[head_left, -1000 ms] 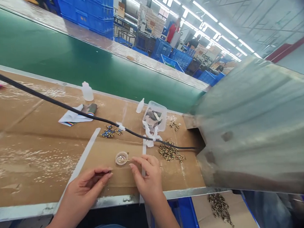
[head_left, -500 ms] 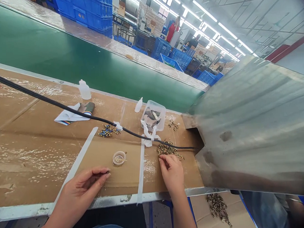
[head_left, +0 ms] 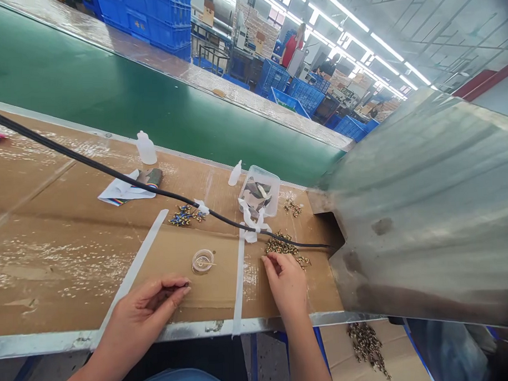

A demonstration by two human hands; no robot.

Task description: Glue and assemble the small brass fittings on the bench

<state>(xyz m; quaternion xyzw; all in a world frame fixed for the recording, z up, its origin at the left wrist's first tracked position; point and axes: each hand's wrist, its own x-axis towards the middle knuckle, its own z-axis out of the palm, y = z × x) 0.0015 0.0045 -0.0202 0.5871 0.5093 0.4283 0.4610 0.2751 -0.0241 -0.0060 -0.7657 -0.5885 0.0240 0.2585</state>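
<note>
The left grip (head_left: 144, 311) is narrow, thumb and forefinger pinched on a tiny dark piece (head_left: 187, 285), much as a second ago. The right grip (head_left: 289, 286) has its fingertips drawn close together at the near edge of the brass-coloured parts pile (head_left: 276, 246); whether anything sits between them I cannot tell. A second ago that hand was over at the small round tub (head_left: 194, 262), fingers on the pale stick (head_left: 209, 264); now the stick lies in the tub, leaning across the rim towards the right, and the hand is at the pile, where it already was half a second ago. Beyond the tub, blue-and-brass parts (head_left: 182, 217) lie loose on the worktop (head_left: 64, 241), and a black cable (head_left: 175, 197) passes above them. Farther out stand a clear tray (head_left: 278, 193), a small white bottle (head_left: 235, 174) and a larger bottle (head_left: 146, 150), with the green belt (head_left: 151, 105) behind them
</note>
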